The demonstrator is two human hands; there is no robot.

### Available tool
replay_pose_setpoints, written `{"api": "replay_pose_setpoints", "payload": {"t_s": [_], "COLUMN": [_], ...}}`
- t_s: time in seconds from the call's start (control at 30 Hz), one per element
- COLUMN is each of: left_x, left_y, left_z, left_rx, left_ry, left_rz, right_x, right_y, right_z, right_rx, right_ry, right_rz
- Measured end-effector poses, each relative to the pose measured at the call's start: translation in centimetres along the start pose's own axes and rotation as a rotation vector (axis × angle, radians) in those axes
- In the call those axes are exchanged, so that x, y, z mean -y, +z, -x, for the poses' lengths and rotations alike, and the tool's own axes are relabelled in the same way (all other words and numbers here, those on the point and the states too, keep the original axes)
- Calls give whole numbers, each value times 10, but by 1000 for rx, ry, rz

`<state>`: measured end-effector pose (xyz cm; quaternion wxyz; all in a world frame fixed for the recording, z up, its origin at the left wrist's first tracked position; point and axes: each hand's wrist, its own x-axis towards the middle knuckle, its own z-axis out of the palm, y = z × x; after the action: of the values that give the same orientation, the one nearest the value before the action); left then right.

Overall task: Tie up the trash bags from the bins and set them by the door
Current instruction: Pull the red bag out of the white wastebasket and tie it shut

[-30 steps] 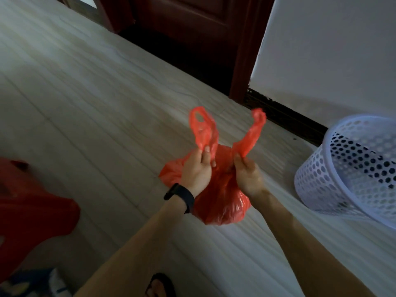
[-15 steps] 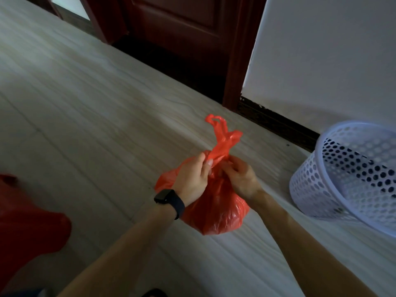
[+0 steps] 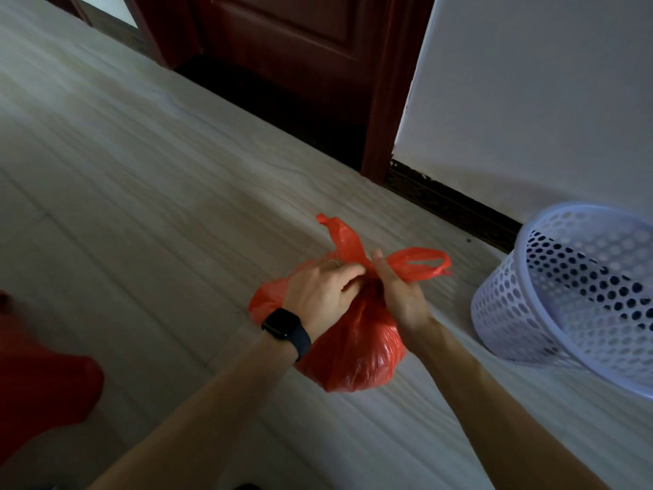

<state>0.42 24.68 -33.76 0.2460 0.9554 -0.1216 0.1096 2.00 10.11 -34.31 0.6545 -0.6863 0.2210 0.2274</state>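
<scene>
**2 hands closed on the neck of the red bag**

We see the red trash bag (image 3: 357,351) between the 2 hands, its full belly hanging below them and bulging back toward the wrists. The left hand (image 3: 319,295) has its fingers curled in, and their tips pinch the gathered neck of the bag from the left. The right hand (image 3: 399,298) meets it from the other side, fingers bent and closed on the same bunched plastic, so the 2 sets of fingertips nearly touch. The upright handle loop (image 3: 344,242) rises just above the left hand's fingers. The sideways handle loop (image 3: 420,265) sticks out just beyond the right hand. The fingers cover the crossing, so we cannot tell whether a knot is drawn tight. We also cannot tell whether the bag's bottom rests on the floor (image 3: 141,192).

A dark watch (image 3: 286,328) sits on the left wrist. To the right of the right hand stands a white perforated bin (image 3: 565,295), near the wall (image 3: 530,83). Ahead of both hands, well apart from them, is the dark red door (image 3: 293,47). Far to the left of the left hand lies a blurred red shape (image 3: 39,376).
</scene>
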Motion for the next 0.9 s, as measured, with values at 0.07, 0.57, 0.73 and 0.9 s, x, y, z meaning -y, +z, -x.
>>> {"api": "replay_pose_setpoints", "payload": {"t_s": [0.07,0.57,0.73,0.9], "left_x": [-2,31,30,33], "left_y": [1,-9,-17,-13], "left_z": [4,-31,-44,-50], "left_rx": [-41,678,793,913], "left_ry": [-5,-372,-507,-584], "left_rz": [67,579,659,753], "right_x": [0,7,10,16], "right_y": [4,-34,-39,-41], "right_z": [0,-6,-4,2], "right_rx": [-71,506,517,560], "right_ry": [21,-95,-84,-130], "right_rz": [-26,-219,-132,60]}}
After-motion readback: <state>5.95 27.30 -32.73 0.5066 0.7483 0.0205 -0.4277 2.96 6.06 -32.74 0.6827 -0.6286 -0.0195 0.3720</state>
